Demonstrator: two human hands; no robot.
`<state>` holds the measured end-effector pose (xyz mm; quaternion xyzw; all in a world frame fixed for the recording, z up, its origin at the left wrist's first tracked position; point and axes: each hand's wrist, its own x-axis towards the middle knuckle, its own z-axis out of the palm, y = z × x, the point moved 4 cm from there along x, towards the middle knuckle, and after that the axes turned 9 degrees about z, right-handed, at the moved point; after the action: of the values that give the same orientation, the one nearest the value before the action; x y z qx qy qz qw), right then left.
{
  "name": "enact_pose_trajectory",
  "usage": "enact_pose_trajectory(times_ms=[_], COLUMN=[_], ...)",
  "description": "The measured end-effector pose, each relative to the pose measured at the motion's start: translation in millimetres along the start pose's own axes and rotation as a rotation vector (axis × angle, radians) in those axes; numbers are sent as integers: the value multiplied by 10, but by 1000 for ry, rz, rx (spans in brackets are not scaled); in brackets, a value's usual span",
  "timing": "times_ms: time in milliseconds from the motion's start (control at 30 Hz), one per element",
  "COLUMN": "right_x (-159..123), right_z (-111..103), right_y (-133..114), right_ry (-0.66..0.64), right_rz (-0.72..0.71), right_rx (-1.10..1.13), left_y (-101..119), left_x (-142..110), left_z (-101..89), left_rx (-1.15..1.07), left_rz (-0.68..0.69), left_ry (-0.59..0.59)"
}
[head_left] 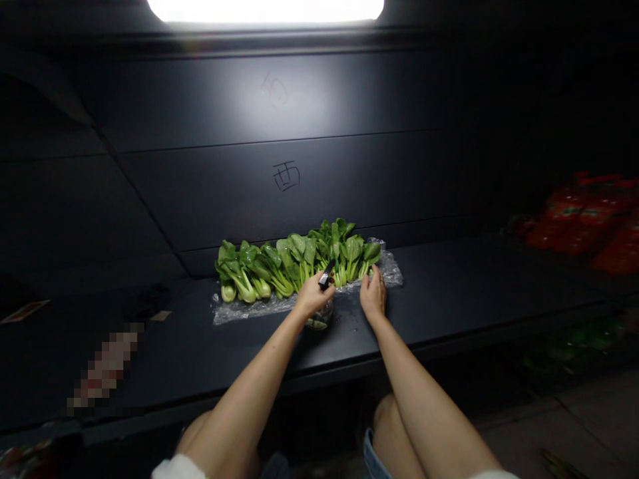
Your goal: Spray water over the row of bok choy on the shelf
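A row of bok choy (284, 263) lies on clear plastic wrap (259, 309), leaves toward the back panel and pale stems toward me. My left hand (313, 296) is closed around what looks like a spray bottle (319, 320); its black head (327, 274) sticks up above my fingers and part of its clear body shows below. At the right end of the row, my right hand (373, 294) rests beside the stems with fingers extended and slightly curved, holding nothing visible. Whether its fingertips touch the greens I cannot tell.
The bok choy lies on a dark shelf (439, 286) against a dark back panel (374, 173) with handwritten marks. Red packages (584, 216) are piled at the far right. Small cards and a dark bundle (147, 301) lie on the left. A bright lamp (264, 8) hangs above.
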<state>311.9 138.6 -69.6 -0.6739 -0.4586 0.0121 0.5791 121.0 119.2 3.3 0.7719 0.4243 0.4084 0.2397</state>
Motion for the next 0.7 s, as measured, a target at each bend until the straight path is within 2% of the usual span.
enact_pose_trajectory(times_ms=[700], right_x=[1], right_z=[40], right_y=[24], right_ry=[-8], right_rz=[-7], right_rx=[-9], left_y=[-40], left_x=[29], left_z=[55], left_rx=[-4], left_rz=[15], left_ry=[31])
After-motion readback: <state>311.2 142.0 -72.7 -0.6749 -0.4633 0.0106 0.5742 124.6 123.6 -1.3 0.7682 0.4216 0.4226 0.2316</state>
